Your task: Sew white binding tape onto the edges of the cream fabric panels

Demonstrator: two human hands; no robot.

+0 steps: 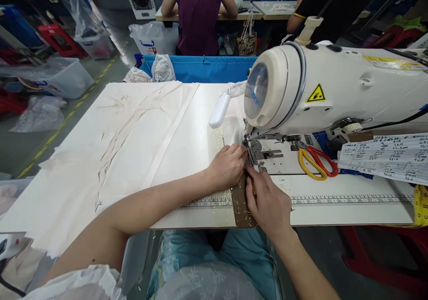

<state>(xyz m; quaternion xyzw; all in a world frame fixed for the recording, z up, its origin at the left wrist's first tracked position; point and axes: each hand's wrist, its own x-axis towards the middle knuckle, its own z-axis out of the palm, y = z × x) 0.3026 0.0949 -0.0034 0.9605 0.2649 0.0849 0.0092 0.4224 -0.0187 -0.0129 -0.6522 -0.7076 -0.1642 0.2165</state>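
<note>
My left hand [229, 166] is at the needle area of a white sewing machine [321, 86], its fingers bent and pressed together by the presser foot [246, 143]. What those fingers pinch, if anything, is hidden. Just right of it, my right hand [269, 197] is closed, with the index fingertip by the metal parts beside the foot. A bit of something orange-brown shows between its thumb and fingers, too covered to name. Under both hands runs a brown strip [243, 206] on the table, dotted with light scraps. Thin pale fabric [133, 126] lies spread to the left.
Red-and-yellow scissors [316, 161] lie right of the needle plate, beside handwritten paper sheets [388, 157]. A white oblong device [220, 110] stands behind my left hand. Printed rulers [351, 199] line the table front. A person in a purple top [199, 14] sits beyond the blue cloth [214, 68].
</note>
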